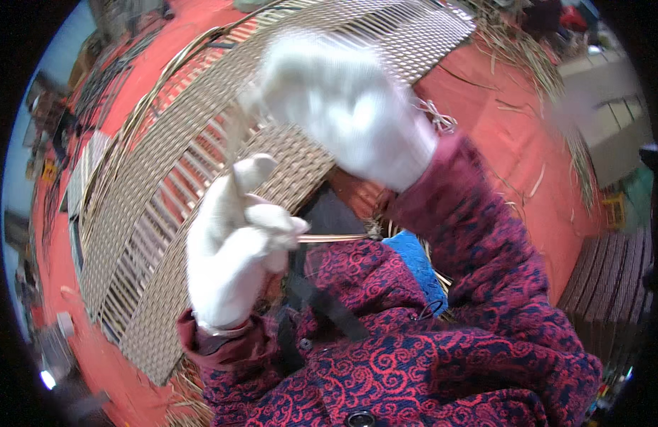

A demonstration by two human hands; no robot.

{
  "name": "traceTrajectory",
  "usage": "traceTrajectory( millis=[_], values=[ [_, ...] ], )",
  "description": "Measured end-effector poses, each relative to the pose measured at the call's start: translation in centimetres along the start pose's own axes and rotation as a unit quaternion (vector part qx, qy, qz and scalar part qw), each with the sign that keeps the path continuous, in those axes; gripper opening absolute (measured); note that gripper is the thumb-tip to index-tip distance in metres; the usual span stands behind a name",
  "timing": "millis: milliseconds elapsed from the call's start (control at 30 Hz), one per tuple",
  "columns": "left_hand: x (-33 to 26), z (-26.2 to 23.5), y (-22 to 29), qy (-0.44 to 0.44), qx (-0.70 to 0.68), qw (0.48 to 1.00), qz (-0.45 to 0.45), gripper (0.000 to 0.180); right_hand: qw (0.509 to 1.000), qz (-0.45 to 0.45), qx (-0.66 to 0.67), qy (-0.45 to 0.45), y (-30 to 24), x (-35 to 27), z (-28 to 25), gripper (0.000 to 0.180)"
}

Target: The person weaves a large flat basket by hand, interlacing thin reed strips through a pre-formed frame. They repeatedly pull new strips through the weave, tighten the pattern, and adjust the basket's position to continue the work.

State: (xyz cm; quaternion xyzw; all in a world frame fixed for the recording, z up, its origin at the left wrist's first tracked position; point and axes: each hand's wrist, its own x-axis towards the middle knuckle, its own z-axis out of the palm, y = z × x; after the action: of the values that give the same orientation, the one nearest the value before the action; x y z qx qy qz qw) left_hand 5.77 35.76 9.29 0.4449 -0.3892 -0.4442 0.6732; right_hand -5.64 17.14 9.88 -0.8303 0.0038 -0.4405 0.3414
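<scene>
Both my hands wear white knitted gloves. My left hand [236, 245], at centre left, has its fingers closed round thin tan weaving strips [332, 238], whose ends stick out to the right over my lap. A blurred length of strip rises from this hand toward the fingertips of my right hand [350, 103]. That hand is smeared by motion, curled as in a pinch at the upper end of the strip, raised above the panel. Beneath both hands lies a long woven wicker panel [140, 213], with tightly woven bands and open stretches of bare parallel strips.
Red sheeting [500, 135] covers the floor. Loose strips [514, 50] lie in a heap at the upper right, and dark strands [112, 78] at the upper left. A blue piece [418, 267] rests by my lap. Brown ribbed material [607, 277] stands at far right.
</scene>
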Motion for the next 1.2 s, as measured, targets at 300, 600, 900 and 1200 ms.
traceTrajectory(
  millis=[300, 600, 900, 1200],
  values=[
    [-13.7, -9.1, 17.7, -0.081, -0.024, 0.971, 0.224, 0.023, 0.989, -0.131, 0.017, -0.074, -10.5, 13.8, 5.4, 0.021],
    [-30.9, -13.0, 23.8, 0.171, -0.147, 0.896, 0.383, 0.024, 0.894, -0.005, 0.144, -0.423, -10.8, 6.5, 17.3, 0.026],
    [-34.7, -20.1, 17.6, 0.309, -0.148, 0.85, 0.4, 0.026, 0.86, 0.359, -0.086, -0.354, 8.7, -17.8, 0.1, 0.024],
    [-40.4, -25.7, 17.7, 0.528, 0.029, 0.769, 0.358, 0.032, 0.881, 0.445, 0.157, -0.022, 4.9, -11.5, 1.8, 0.014]
  ],
)
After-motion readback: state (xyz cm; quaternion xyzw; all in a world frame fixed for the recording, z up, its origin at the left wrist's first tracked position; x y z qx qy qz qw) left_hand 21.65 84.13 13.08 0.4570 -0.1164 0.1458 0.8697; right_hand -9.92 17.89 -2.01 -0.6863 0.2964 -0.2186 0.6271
